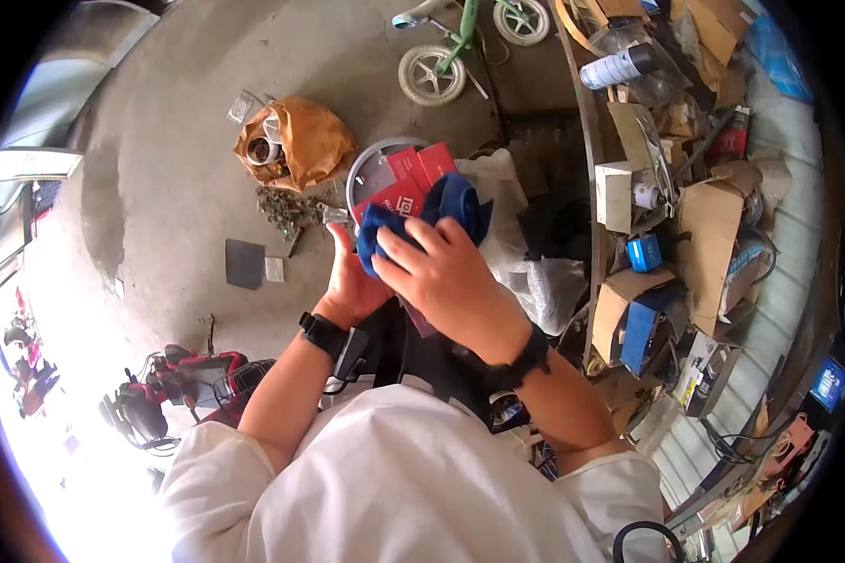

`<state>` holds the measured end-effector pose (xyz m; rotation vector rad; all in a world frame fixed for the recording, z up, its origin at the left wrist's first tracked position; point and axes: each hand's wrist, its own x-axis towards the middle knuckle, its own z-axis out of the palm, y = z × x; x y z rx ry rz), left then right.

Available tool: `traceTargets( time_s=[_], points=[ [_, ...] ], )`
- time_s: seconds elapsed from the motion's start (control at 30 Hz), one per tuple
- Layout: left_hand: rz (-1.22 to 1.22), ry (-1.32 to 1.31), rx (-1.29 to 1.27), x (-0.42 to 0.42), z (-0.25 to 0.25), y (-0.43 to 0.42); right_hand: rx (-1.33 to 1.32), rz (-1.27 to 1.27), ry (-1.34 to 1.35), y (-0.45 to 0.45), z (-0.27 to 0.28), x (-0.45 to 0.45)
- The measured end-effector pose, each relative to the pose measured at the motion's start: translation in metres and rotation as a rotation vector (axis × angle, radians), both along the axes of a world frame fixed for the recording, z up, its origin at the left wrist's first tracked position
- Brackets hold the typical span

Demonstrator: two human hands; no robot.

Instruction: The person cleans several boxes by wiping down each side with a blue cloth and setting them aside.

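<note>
A dark blue cloth (465,208) is bunched up in front of my body, with my right hand (455,291) closed over it from above. My left hand (352,281) is beside and under the cloth, palm turned toward it. Its thumb stretches up and away from the cloth, while its other fingers are hidden behind the cloth and my right hand. Just beyond both hands, red printed boxes (404,188) lie in a round grey-rimmed bin (357,169). A dark reddish edge shows beneath my right hand, too covered to name.
A brown paper bag (314,141) of rubbish stands on the concrete floor, near a debris pile (296,211) and a dark square sheet (245,264). A green child's bike (455,52) is ahead. Shelving on the right holds cardboard boxes (709,253) and a spray can (620,68).
</note>
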<state>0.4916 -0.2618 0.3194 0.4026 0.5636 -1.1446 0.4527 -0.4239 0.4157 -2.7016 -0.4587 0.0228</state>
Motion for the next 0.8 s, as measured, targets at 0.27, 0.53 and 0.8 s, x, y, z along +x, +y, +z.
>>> traceTargets(
  time_s=[0.27, 0.53, 0.8],
  points=[
    [-0.218, -0.316, 0.095, 0.022, 0.004, 0.002, 0.168, 0.06, 0.236, -0.026, 0.023, -0.08],
    [-0.265, -0.817, 0.18, 0.024, 0.031, -0.002, 0.505, -0.564, -0.106, -0.038, 0.044, -0.044],
    [-0.385, -1.365, 0.587, 0.014, 0.056, -0.001, 0.307, -0.442, -0.114, -0.029, 0.036, 0.0]
  ],
)
